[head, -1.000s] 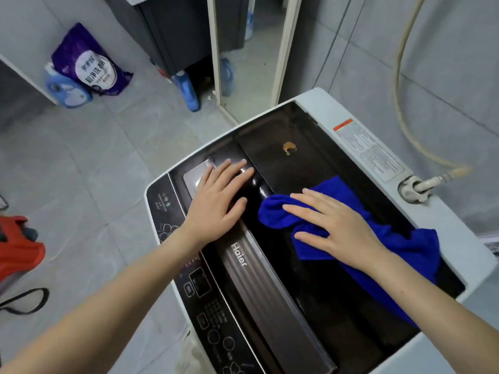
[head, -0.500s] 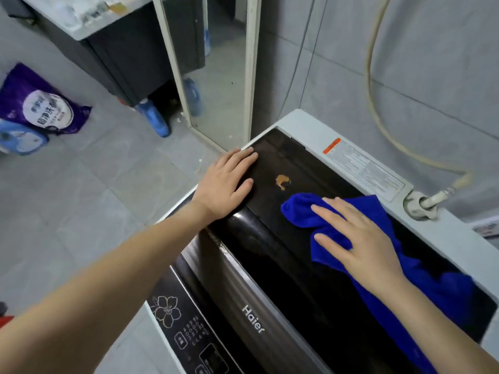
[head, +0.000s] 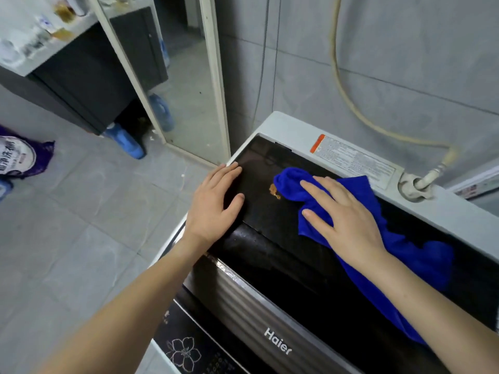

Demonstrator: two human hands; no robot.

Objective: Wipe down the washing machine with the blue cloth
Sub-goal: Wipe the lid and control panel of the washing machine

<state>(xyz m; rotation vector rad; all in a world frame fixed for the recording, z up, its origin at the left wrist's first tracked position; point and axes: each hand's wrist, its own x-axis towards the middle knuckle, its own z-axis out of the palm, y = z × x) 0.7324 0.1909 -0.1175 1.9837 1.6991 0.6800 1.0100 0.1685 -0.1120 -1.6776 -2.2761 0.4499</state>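
head view, looking down on a white top-loading washing machine (head: 283, 125) set against a grey tiled wall. across its glossy black lid (head: 259, 163), the blue cloth (head: 421, 260), bunched at its far left end and trailing back toward the near right beneath the right forearm. pressed flat onto that bunched end by the right hand (head: 348, 220), fingers straight and slightly spread, grip released rather than clenched. right at the cloth's left tip, a small brown stain (head: 274, 190) on the lid. further left, at the lid's far left corner, the left hand (head: 213, 203), palm down on the black surface, fingers straight and together, thumb out to the side, grip likewise released and grasping nothing.

behind the lid, on the white rim, a warning label (head: 353, 160) with an orange corner. to its right a white inlet fitting (head: 413, 184), joined to a beige hose (head: 348, 98) curving up the wall. at the near edge, a grey ribbed strip (head: 243, 292) marked "haier" and a dark control panel (head: 183, 352) with a flower outline.

off to the left, a pale-framed mirror (head: 189, 76), a dark cabinet (head: 81, 85), a blue bottle (head: 125, 140) on the grey tiled floor (head: 67, 238), and a purple bag (head: 21, 157) at the picture's edge.
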